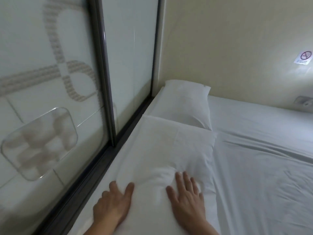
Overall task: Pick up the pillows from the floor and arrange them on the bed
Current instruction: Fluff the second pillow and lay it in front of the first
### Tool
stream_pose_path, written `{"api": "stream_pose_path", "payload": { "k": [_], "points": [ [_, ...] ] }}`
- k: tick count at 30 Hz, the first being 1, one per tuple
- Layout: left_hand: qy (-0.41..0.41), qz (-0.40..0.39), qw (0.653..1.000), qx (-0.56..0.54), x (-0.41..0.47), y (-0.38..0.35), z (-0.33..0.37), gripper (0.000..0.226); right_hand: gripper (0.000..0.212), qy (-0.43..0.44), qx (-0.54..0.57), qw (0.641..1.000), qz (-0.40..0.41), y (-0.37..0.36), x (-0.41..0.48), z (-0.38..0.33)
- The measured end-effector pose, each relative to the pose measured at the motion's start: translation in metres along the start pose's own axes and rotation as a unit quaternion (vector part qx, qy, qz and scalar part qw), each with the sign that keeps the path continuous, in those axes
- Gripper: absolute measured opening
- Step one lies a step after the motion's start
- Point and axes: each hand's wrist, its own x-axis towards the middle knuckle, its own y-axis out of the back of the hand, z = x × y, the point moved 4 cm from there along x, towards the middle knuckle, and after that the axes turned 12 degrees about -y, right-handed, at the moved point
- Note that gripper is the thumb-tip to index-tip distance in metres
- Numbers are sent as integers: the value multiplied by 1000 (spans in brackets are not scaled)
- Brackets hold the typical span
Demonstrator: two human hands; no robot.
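Two white pillows lie on the bed (262, 150), end to end along its left edge, beside the dark-framed frosted glass partition (50, 82). Nearest the camera, the near pillow (169, 153) is plump, its plain white case creased and puckered where the hands press into it; its far end touches the far pillow (186, 102), which is smoother, lies flat, and sits in the corner against the cream wall (237, 39). Both match the white sheet so closely that only seams and shadowed edges set them apart.

Flat on the near pillow's left edge, the left hand (113, 204) has its fingers spread and grips nothing. Likewise the right hand (188, 199) lies palm-down on the near pillow's top, fingers apart, sunk slightly into the filling, nothing clasped in it. Motion blur softens both hands.

A small no-smoking sign (304, 57) is stuck on the wall at right.
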Motion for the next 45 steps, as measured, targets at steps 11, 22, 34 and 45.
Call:
{"api": "stream_pose_path", "payload": {
  "k": [11,22,34,45],
  "points": [
    [-233,37,967,93,9,10,51,79,68,160,-24,985,68,13,-19,-37],
    [12,-54,995,-81,-12,5,-23,81,57,-131,37,988,-69,22,-15,63],
    [-87,31,990,105,-20,45,22,78,78,-176,15,982,69,53,-26,47],
    [-85,-152,959,223,-90,0,-33,76,65,-174,-67,982,-8,36,-89,94]
  ]
}}
